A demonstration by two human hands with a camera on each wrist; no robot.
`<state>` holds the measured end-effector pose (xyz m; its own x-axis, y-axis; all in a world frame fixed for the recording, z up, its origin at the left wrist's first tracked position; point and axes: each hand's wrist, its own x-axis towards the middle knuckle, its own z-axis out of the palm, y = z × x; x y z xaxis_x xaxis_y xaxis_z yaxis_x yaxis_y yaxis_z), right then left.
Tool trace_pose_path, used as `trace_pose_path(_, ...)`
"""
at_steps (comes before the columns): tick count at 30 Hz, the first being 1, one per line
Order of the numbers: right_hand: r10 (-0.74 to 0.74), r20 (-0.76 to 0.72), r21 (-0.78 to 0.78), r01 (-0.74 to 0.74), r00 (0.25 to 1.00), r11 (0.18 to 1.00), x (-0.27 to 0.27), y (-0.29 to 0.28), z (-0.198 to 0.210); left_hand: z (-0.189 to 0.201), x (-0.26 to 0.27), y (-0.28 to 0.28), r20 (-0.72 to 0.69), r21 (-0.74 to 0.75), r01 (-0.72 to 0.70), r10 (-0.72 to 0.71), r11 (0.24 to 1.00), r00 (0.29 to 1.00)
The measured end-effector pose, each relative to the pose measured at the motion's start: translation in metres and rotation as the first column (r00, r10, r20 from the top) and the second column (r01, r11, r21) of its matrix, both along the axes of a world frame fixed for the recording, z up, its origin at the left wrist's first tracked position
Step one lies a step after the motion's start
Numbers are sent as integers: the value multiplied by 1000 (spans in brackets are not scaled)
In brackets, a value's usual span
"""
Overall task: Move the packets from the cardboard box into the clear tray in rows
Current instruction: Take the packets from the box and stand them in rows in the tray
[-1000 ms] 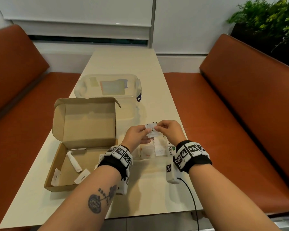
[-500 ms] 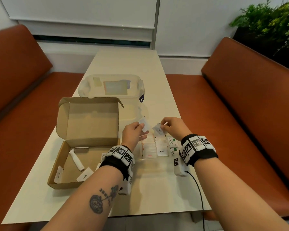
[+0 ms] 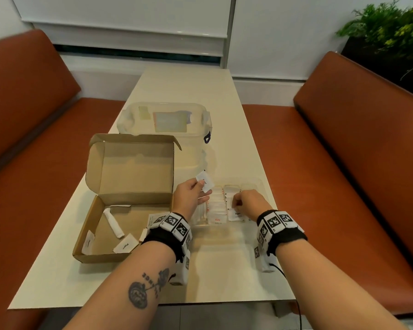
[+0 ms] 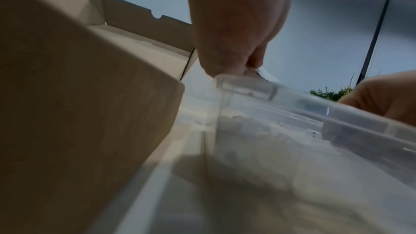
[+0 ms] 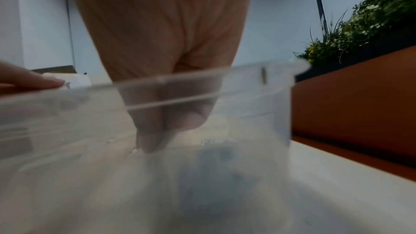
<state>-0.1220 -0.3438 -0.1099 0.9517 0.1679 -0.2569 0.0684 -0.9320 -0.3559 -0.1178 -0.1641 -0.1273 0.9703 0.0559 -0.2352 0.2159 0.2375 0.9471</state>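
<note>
Red "Salt" shows on one packet [image 3: 217, 219] in the clear tray [image 3: 260, 184]; the other packets' print is too small to read.

Left hand [image 4: 234, 29] pinches packet [image 4: 266, 74] above clear tray [image 4: 247, 86].

Packet print [image 3: 217, 219] is too small to read; right hand's [image 3: 247, 201] fingertips are hidden.

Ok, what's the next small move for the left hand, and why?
Probably lower the packet that the left hand pinches into the tray beside the rows already laid; the right hand is down in the tray placing another.
</note>
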Motion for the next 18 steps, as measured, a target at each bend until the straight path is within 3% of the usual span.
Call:
trace_pose_path(7,-10,27,28,10,1000,1000,-1,-3,-2,-3,0,0,8,-8,5,-5,1000,1000)
trace_pose_path(18,83,53,-93,-78,995,993,-2,3,-11,1,5,-1,-44,-69,7,-10,998,999)
